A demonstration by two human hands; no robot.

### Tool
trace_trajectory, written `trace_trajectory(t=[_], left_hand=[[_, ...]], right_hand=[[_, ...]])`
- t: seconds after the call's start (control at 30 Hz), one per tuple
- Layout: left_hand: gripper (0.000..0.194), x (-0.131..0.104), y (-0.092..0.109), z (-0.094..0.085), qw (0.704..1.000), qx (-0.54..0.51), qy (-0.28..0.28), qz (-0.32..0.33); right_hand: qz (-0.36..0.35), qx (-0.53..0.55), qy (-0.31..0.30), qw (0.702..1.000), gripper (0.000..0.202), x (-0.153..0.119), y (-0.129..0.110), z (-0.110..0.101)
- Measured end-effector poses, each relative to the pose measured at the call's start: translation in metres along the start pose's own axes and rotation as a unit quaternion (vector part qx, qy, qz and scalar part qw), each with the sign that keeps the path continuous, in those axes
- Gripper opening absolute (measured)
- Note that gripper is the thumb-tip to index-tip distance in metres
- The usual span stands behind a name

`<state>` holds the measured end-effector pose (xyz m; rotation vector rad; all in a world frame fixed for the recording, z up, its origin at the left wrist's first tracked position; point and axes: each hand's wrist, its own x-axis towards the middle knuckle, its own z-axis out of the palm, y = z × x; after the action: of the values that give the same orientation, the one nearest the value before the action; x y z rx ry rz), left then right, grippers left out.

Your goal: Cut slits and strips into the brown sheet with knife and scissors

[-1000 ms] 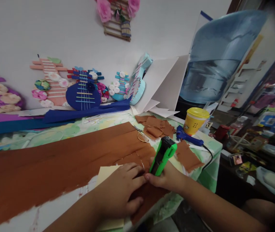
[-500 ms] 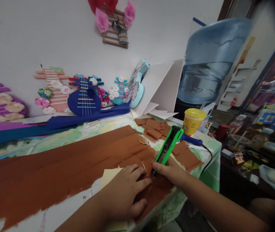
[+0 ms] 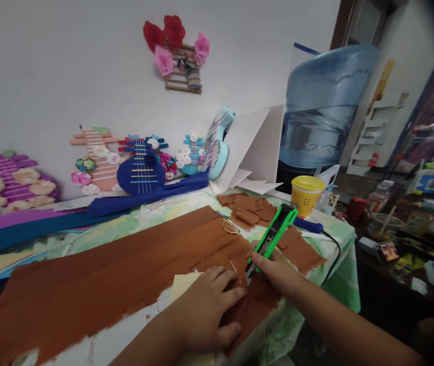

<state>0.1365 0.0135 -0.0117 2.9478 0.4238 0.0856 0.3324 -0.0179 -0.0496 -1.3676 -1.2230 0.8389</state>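
A long sheet of brown crepe paper or fabric (image 3: 110, 269) lies across the table, its front edge ragged. My left hand (image 3: 211, 305) rests on it with fingers stretched out, beside and partly over a pale yellow sheet (image 3: 181, 285). In my right hand (image 3: 274, 267) is a green and black utility knife (image 3: 272, 234), fingers wrapped round it. Its blade (image 3: 248, 274) points down at the brown sheet, just right of my left fingertips; whether it touches cannot be made out. Scissors (image 3: 230, 223) with gold-coloured handles lie on the brown sheet's far edge.
Brown scraps (image 3: 247, 208) lie beyond my right hand. A blue corded tool (image 3: 308, 225) and a yellow-lidded tub (image 3: 307, 195) stand near the right table edge. Decorated lute-shaped crafts (image 3: 141, 170) lean on the wall. A large water bottle (image 3: 323, 107) stands behind.
The view has tilted up slightly. A pale blade now shows at the knife's lower end, where it looked dark before. My left hand stays on the sheet.
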Motion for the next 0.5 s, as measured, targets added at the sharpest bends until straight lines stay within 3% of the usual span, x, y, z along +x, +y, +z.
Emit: trace_trajectory(t=[0.3,0.4,0.5], left_hand=[[0.058,-0.008,-0.001,-0.022,0.999,0.023,-0.029,-0.025],[0.051,-0.016,-0.001,-0.029,0.997,0.046,-0.036,-0.050],[0.053,-0.031,-0.002,-0.033,0.994,0.054,-0.048,-0.076]], right_hand=[[-0.001,-0.001,-0.016,1.000,0.038,-0.001,-0.002,0.003],[0.000,0.007,-0.042,0.999,0.041,0.000,-0.002,0.003],[-0.014,-0.003,-0.032,0.999,0.041,0.000,-0.005,0.002]])
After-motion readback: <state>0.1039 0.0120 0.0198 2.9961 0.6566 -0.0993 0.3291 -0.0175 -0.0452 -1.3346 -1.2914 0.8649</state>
